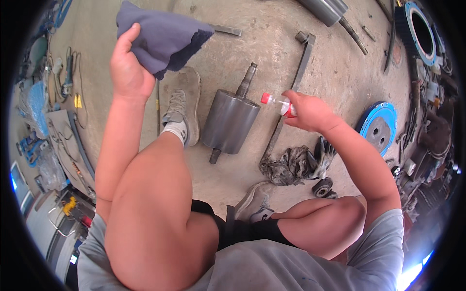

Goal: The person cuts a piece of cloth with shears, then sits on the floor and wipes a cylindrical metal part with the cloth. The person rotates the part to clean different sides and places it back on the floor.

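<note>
A dark grey-purple cloth point(162, 36) hangs from my left hand point(130, 70), pinched under the thumb and held up to the upper left. My right hand point(310, 112) grips a small clear plastic bottle point(277, 103) with a red cap and a red label. The bottle lies nearly level, its cap pointing left. Between my hands, on the floor, is a steel cylinder point(230, 122) with a stepped shaft sticking out of each end. Neither hand touches it.
A long metal bar point(302, 68) lies right of the cylinder. Crumpled dark rags point(289, 165), gloves point(323, 160) and bearings point(323, 187) sit near my right knee. A blue disc point(378, 127), a blue ring point(421, 34) and another shafted cylinder point(326, 10) lie farther off.
</note>
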The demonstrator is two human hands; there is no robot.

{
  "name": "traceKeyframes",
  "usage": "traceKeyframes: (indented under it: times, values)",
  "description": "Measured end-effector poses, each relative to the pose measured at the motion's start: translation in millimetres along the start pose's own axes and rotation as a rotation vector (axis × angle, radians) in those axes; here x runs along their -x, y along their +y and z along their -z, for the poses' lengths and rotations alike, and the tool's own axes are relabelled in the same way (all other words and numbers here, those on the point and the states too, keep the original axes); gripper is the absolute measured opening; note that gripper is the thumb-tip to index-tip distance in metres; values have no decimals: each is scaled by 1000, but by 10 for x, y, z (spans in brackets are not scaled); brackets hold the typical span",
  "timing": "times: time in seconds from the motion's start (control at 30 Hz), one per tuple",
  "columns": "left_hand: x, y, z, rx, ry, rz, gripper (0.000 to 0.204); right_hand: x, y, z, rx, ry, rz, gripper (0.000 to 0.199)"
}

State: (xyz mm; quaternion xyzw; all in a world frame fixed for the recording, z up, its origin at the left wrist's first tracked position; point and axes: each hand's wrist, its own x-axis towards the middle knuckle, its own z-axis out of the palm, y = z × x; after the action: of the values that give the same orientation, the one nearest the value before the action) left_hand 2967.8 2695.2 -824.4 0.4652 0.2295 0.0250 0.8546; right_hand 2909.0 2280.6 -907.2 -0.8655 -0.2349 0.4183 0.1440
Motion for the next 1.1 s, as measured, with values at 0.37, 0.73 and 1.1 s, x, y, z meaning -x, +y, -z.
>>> traceKeyframes:
  times: [0.37,0.73,1.1]
  values:
    - [-115,-513,698,-258,-19,177,31,-422,-414,-12,167,-148,-98,66]
    - [118,-550,660,-260,-40,213,32,-614,-385,83,331,4,25,59]
    - [116,-538,756,-199,-16,224,28,-726,-502,228,493,-4,42,54]
